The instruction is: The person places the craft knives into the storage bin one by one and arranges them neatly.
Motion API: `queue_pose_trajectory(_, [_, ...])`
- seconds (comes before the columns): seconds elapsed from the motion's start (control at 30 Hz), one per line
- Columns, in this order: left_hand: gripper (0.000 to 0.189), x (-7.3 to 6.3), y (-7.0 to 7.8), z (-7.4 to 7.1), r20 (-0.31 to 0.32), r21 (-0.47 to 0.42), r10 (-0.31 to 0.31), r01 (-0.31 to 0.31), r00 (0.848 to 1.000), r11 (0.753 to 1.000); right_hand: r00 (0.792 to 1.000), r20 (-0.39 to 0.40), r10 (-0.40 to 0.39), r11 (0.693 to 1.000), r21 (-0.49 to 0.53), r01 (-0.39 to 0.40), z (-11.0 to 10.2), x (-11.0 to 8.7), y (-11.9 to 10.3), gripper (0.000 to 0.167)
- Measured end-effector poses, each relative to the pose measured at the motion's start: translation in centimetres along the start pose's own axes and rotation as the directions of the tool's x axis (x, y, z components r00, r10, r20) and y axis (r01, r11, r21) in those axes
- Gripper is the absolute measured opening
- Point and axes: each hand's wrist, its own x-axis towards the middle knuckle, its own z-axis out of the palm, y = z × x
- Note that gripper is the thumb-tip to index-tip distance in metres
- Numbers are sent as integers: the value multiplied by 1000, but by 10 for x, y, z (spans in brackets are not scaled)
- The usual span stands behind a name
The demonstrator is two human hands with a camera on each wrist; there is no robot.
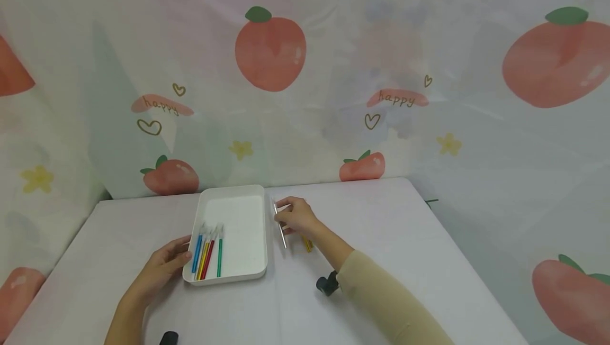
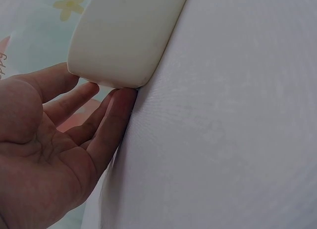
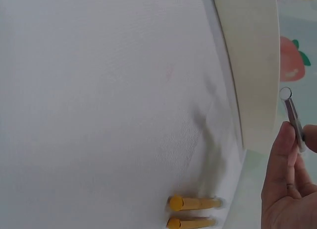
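A white tray (image 1: 242, 191) holds several slim pens with coloured barrels and clear ends, among them a blue pen (image 1: 197, 254), a red pen (image 1: 207, 260) and a green pen (image 1: 220, 257). My left hand (image 1: 164, 263) touches the tray's left side. In the left wrist view its fingertips (image 2: 125, 97) rest against the outer wall (image 2: 119, 50), fingers fairly straight. To the right of the tray, my right hand (image 1: 297, 215) pinches a slim silver pen (image 1: 281, 228) between thumb and fingers. The right wrist view shows the pen's (image 3: 292, 112) round end pointing up.
Two golden-yellow pens (image 3: 195, 203) lie on the white table (image 1: 381, 228), partly hidden under the right wrist in the head view. A black object (image 1: 327, 284) shows by the right sleeve, another black object (image 1: 169, 338) at the bottom edge. A fruit-printed cloth (image 1: 305, 123) stands behind.
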Motion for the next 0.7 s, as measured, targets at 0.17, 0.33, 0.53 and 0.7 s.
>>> queue_pose_trajectory(0.17, [68,2,-1,0,1,3,-7,7,1000,1000,1000,11,-1,1000,16,1,10,0,-4,36])
queue_pose_trajectory(0.33, [68,3,-2,1,7,-3,-10,10,1000,1000,1000,21,2,1000,28,-2,22,0,-6,36])
queue_pose_trajectory(0.53, [67,2,-2,1,5,-3,-6,6,1000,1000,999,34,1,999,39,-2,35,-1,-12,35])
queue_pose_trajectory(0.7, [68,1,-1,0,1,-4,-2,2,1000,1000,999,52,-3,998,56,0,46,-2,-16,34])
